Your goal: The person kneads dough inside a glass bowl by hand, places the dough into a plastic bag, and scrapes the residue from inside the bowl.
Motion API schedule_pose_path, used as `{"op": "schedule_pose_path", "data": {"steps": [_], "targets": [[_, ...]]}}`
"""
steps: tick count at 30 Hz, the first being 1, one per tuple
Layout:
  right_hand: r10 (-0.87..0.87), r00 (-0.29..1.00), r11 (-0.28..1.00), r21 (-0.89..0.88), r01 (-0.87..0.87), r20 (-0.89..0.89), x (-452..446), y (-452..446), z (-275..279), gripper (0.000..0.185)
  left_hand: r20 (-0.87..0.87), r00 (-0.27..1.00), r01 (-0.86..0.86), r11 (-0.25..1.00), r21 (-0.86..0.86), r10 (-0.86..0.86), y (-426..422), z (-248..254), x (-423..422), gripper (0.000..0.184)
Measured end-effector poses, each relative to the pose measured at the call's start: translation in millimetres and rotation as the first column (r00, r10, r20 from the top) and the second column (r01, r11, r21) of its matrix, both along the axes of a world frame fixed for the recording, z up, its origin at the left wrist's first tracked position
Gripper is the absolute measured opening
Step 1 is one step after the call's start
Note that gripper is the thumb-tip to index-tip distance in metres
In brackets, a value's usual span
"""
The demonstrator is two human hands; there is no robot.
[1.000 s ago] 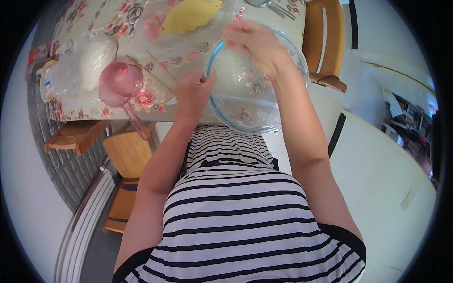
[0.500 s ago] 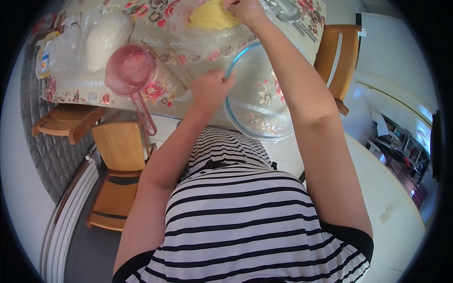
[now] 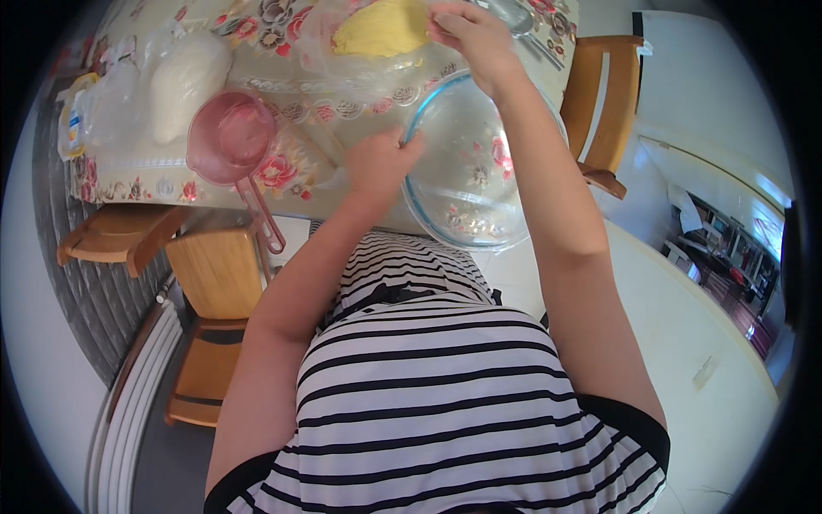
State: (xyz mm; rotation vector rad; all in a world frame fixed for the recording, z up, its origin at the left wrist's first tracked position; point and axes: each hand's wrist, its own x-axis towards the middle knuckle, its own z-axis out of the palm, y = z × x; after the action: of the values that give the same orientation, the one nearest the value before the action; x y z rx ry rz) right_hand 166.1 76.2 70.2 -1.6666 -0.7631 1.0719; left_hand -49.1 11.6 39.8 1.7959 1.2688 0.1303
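A large clear glass bowl [image 3: 467, 206] with a bluish rim sits at the table's near edge. My left hand [image 3: 377, 167] is closed on its left rim. Beyond the bowl, a lump of yellow dough [image 3: 377, 30] lies on clear plastic. My right hand [image 3: 479, 43] is raised over the bowl's far side, just right of the dough. Its fingers are drawn together in a pinch, and whatever they may hold is too small to make out. The bowl holds no visible bulk, only small specks on the glass.
A pink plastic ladle [image 3: 231, 141] lies left of my left hand, its handle over the table edge. Behind it rests a white mass in a plastic bag [image 3: 188, 81]. A metal utensil [image 3: 539, 47] lies at the far right. Wooden chairs [image 3: 214, 274] stand left and right [image 3: 608, 111].
My right hand has drawn back slightly from the dough, toward the right and nearer me. My left hand keeps its hold on the bowl rim. The view has shifted a little.
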Motion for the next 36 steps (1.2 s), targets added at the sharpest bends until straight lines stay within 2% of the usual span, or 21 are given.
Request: {"op": "schedule_pose_path", "data": {"steps": [1, 3, 5, 7, 8, 10, 11, 12, 14, 16, 17, 19, 20, 22, 23, 24, 26, 27, 30, 31, 36], "targets": [[0.012, 0.993, 1.0, 0.008, -0.011, -0.119, 1, -24, 20, 0.025, -0.038, 0.999, -0.002, 0.998, -0.062, 0.0, 1, 1, 1, 0.047], [-0.041, 0.988, 0.996, -0.083, 0.029, -0.147, 4, -74, 35, 0.023, -0.033, 0.999, 0.003, 0.999, -0.042, -0.004, 0, -5, 2, 0.048], [0.065, 0.998, 0.976, -0.21, -0.066, -0.011, 24, -131, 7, 0.024, -0.034, 0.999, 0.003, 1.0, -0.018, -0.004, 0, -6, 2, 0.05], [0.108, 0.993, 0.773, -0.632, -0.059, 0.04, 25, -163, -4, 0.023, -0.048, 0.999, 0.005, 0.999, -0.052, -0.007, 1, -1, 2, 0.05], [0.097, 0.995, 0.776, -0.628, -0.053, 0.037, 28, -177, -24, 0.023, -0.052, 0.999, 0.015, 0.999, -0.048, -0.018, 0, -2, 3, 0.05], [-0.238, 0.971, 0.891, -0.397, 0.22, 0.006, 38, -196, -74, 0.02, -0.062, 0.998, -0.031, 0.997, -0.072, 0.027, -2, -6, 4, 0.052], [-0.246, 0.969, 0.891, -0.395, 0.225, -0.003, 40, -196, -91, 0.02, -0.069, 0.997, -0.024, 0.997, -0.068, 0.019, -2, -7, 4, 0.052], [-0.248, 0.949, 0.914, -0.279, 0.296, 0.194, 38, -193, -108, 0.017, -0.07, 0.997, -0.034, 0.997, -0.073, 0.029, -4, -9, 4, 0.053], [-0.274, 0.886, 0.924, -0.153, 0.35, 0.375, 23, -188, -121, 0.014, -0.08, 0.996, -0.032, 0.996, -0.078, 0.026, -5, -10, 4, 0.054], [-0.036, 0.806, 0.999, 0.016, 0.033, 0.591, 5, -186, -125, 0.015, -0.082, 0.995, -0.062, 0.995, -0.071, 0.057, -6, -10, 4, 0.056], [-0.043, 0.81, 0.999, 0.011, 0.045, 0.584, 0, -197, -123, 0.015, -0.091, 0.995, -0.051, 0.996, -0.076, 0.044, -8, -8, 3, 0.056], [0.333, 0.654, 0.943, -0.247, -0.223, 0.679, -9, -214, -112, 0.015, -0.145, 0.989, -0.02, 1.0, -0.013, 0.018, -5, -5, 5, 0.057], [0.33, 0.651, 0.944, -0.246, -0.221, 0.683, -11, -225, -111, 0.015, -0.141, 0.99, -0.019, 1.0, -0.011, 0.017, -5, -5, 6, 0.057], [0.495, 0.708, 0.868, -0.33, -0.372, 0.504, -18, -247, -98, 0.011, -0.146, 0.987, -0.057, 0.998, 0.024, 0.06, -8, -5, 7, 0.057], [0.59, 0.779, 0.75, -0.502, -0.431, 0.214, -14, -251, -79, 0.008, -0.143, 0.988, -0.057, 0.998, 0.024, 0.06, -10, -6, 6, 0.057], [0.589, 0.778, 0.751, -0.503, -0.429, 0.216, -8, -250, -79, 0.008, -0.133, 0.988, -0.07, 0.997, 0.033, 0.074, -10, -6, 7, 0.056], [0.348, 0.847, 0.908, -0.369, -0.198, 0.403, 16, -242, -87, 0.009, -0.121, 0.989, -0.085, 0.995, 0.044, 0.089, -12, -5, 8, 0.056], [0.309, 0.78, 0.906, -0.418, -0.068, 0.544, 30, -228, -81, 0.012, -0.133, 0.987, -0.085, 0.995, 0.053, 0.091, -12, -3, 8, 0.055], [0.392, 0.626, 0.866, -0.501, -0.003, 0.674, 36, -226, -76, 0.013, -0.148, 0.984, -0.089, 0.991, 0.097, 0.102, -13, -6, 8, 0.052], [0.417, 0.703, 0.818, -0.574, -0.015, 0.576, 28, -223, -69, 0.013, -0.147, 0.983, -0.092, 0.988, 0.125, 0.11, -14, -8, 9, 0.05], [0.532, 0.687, 0.801, -0.556, -0.221, 0.494, 3, -262, -88, 0.016, -0.099, 0.977, -0.177, 0.977, 0.118, 0.189, -22, -2, 14, 0.048]]}}
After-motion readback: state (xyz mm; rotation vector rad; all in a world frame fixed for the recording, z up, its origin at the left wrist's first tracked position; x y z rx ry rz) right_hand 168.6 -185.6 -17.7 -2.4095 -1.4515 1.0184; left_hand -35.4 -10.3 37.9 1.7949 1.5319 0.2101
